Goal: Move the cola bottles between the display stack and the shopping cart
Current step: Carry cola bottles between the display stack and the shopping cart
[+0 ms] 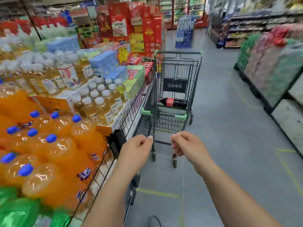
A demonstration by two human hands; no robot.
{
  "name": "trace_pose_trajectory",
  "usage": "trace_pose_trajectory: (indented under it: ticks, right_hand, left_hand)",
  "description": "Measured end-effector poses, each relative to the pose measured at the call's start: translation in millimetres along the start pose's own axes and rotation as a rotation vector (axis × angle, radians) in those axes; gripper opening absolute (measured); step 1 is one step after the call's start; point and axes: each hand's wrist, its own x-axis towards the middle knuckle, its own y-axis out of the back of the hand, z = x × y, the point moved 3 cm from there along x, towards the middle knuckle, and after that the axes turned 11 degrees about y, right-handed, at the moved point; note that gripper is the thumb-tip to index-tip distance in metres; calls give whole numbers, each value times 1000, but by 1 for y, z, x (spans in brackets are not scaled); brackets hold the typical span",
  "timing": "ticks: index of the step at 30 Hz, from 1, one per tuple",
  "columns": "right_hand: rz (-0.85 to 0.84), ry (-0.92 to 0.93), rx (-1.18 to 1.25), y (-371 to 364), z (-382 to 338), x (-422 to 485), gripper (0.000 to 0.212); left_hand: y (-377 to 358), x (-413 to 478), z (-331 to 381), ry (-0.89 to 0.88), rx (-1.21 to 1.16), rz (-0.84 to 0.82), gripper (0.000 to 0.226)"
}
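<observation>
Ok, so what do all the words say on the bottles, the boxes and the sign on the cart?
No text here can be read with certainty.
orange bottles: blue-and-white label characters, too blurred to read.
black sign on the shopping cart: four round white marks, too small to read.
cola bottle in the cart: red label, too small to read.
red boxes at the back: print too blurred to read.

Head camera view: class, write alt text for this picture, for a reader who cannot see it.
A bare left hand and right hand, fingers curled and holding nothing, reach toward a dark green wire shopping cart where a dark cola bottle with a red label lies on its side. At left stand orange soda bottles with blue caps.
</observation>
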Motion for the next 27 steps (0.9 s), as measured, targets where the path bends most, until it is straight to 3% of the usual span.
trace_pose_trajectory:
  ticks: [8,18,27]
  right_hand:
    - [43,44,1,28,5,137,24]
    - [67,29,14,83,21,288,23]
    - [-88,42,-17,161,59,428,21]
  left_hand:
    - [-33,141,66,-79,82,-94,41]
    - [-84,287,139,-26,44,-182,45]
    - [-180,398,201,97,21,-153,45]
